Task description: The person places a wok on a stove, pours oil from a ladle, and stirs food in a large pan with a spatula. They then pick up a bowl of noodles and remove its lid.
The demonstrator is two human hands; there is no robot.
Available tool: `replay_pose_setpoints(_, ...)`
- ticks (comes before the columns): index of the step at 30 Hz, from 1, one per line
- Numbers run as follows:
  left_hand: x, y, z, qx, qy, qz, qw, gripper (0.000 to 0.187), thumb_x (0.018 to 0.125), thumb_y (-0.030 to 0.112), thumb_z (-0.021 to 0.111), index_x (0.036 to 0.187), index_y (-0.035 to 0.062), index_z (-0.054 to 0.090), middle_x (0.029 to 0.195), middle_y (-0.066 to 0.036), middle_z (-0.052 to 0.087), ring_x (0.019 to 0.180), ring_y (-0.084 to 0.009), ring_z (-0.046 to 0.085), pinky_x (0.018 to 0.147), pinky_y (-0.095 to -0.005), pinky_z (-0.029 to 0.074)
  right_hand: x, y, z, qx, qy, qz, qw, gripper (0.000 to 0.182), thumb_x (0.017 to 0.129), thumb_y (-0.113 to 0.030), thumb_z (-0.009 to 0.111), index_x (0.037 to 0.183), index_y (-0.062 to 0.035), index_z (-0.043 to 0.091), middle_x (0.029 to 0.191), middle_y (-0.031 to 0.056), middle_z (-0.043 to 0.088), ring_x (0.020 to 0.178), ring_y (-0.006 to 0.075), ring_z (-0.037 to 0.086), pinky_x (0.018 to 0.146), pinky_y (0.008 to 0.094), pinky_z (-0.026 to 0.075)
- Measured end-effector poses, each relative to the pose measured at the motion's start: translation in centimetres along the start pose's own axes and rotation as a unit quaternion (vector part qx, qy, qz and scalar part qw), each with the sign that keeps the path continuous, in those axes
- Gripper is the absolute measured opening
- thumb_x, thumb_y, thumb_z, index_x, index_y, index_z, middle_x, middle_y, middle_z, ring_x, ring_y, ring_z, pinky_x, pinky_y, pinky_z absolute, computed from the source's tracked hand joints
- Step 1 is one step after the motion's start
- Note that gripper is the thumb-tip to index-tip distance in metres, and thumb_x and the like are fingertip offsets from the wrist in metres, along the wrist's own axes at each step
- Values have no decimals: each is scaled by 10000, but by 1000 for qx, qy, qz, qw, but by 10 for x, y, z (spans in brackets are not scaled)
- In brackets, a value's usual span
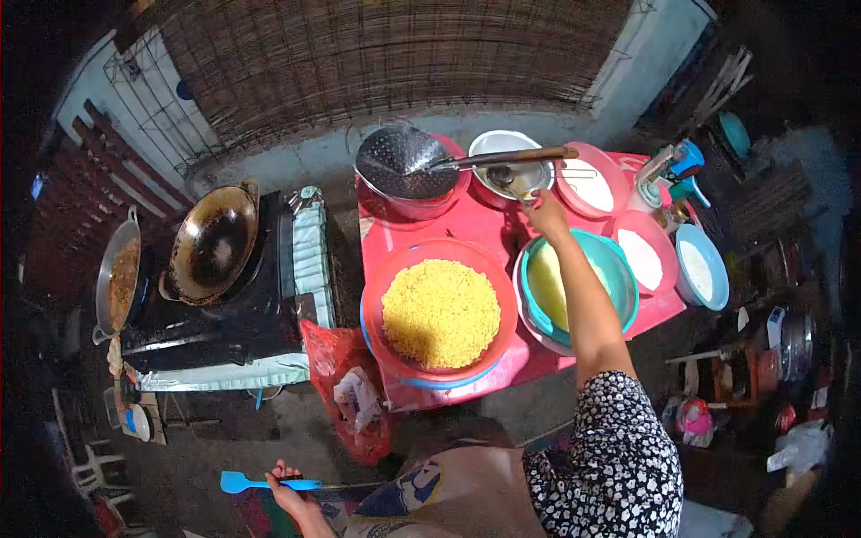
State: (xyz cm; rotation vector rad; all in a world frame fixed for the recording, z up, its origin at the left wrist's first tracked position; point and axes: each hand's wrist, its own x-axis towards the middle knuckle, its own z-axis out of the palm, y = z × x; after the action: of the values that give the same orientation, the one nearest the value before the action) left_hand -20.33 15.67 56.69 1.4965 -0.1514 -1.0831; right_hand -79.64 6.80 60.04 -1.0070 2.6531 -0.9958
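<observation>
Low at the bottom, my left hand [289, 489] is closed around a blue spatula [237, 482], its flat head pointing left. My right hand [545, 215] reaches across the table to the near rim of a white bowl [513, 140]. Its fingers are pinched together there; what they hold is too small to make out. A dark round item [500, 176] lies in that bowl. Over the bowl passes the wooden handle [529, 155] of a large perforated skimmer [404, 166]. Under my right forearm stands a teal basin [625, 269] with yellowish contents.
A red basin [377, 327] holds a heap of yellow grains or bits. Pink bowls [659, 235] and a light blue bowl [717, 291] hold white powder. At left, a wok [215, 242] sits on the black stove [215, 327], beside a pan of brown food [124, 278]. A red plastic bag [345, 403] hangs by the table.
</observation>
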Motion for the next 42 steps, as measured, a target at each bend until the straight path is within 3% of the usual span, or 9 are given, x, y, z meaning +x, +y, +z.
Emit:
replay_pose_setpoints(2, -4, 2, 3, 8, 8, -27, 1000, 297, 880, 277, 317, 720, 54, 430, 820, -77, 519, 574, -117, 413, 533, -255, 380, 9, -11, 7, 134, 4, 82, 988, 299, 655, -202, 612, 903, -52, 537, 708, 130, 551, 528, 133, 524, 424, 276, 406)
replay_pose_setpoints(7, -6, -16, -11, -10, -20, -26, 999, 311, 880, 280, 316, 702, 56, 437, 832, -70, 529, 583, -108, 421, 533, -246, 383, 49, 8, 41, 310, 65, 22, 948, 265, 701, -213, 612, 876, -28, 540, 694, 77, 547, 547, 145, 503, 499, 278, 420)
replay_pose_setpoints(9, -6, -13, -19, -17, -36, -32, 999, 306, 878, 286, 322, 700, 67, 441, 825, -61, 534, 589, -103, 432, 532, -240, 386, 52, -4, 48, 221, 114, 82, 965, 262, 735, -257, 552, 841, -18, 548, 635, 73, 540, 507, 111, 476, 442, 243, 378)
replay_pose_setpoints(12, -1, -17, -41, -51, -13, -30, 998, 280, 864, 287, 358, 707, 74, 447, 807, -57, 545, 586, -102, 447, 541, -246, 385, 88, 45, 59, 58, 180, -73, 979, 349, 735, -326, 535, 866, -3, 557, 603, 93, 552, 521, 155, 522, 491, 295, 410)
replay_pose_setpoints(15, 9, -24, -65, -94, 18, -20, 995, 276, 853, 286, 384, 699, 67, 450, 777, -67, 536, 571, -120, 438, 533, -260, 376, 47, -5, 17, 108, 105, 15, 988, 452, 752, -415, 487, 941, -9, 546, 588, 90, 545, 478, 136, 525, 469, 253, 417)
replay_pose_setpoints(17, 13, -24, -81, -124, -10, -15, 992, 279, 847, 289, 399, 689, 64, 452, 743, -74, 524, 555, -132, 426, 521, -270, 368, 42, 7, 20, 156, 137, -27, 978, 384, 781, -360, 489, 646, -5, 545, 525, 60, 537, 455, 133, 512, 458, 266, 401)
replay_pose_setpoints(31, 10, -21, -110, -63, 75, -64, 993, 360, 843, 305, 356, 864, -1, 545, 763, -72, 545, 695, -167, 495, 611, -303, 387, -7, 4, -59, -43, 128, -49, 990, 331, 777, -287, 465, 751, 28, 564, 598, 67, 549, 530, 152, 515, 500, 258, 410)
replay_pose_setpoints(33, 10, -12, -114, -9, 73, -2, 997, 392, 843, 321, 348, 824, -4, 567, 709, -64, 541, 654, -152, 487, 597, -291, 377, -35, -18, -65, 349, 65, 7, 935, 254, 775, -262, 467, 724, -21, 525, 588, 47, 507, 537, 148, 493, 531, 262, 421)
replay_pose_setpoints(42, 79, 23, -204, -97, 115, -17, 988, 347, 848, 271, 376, 704, 2, 541, 729, -95, 560, 592, -155, 477, 606, -308, 406, -232, -191, -2, 556, -207, -146, 791, 236, 811, -214, 446, 915, -12, 509, 700, 25, 477, 626, 122, 450, 565, 224, 375)
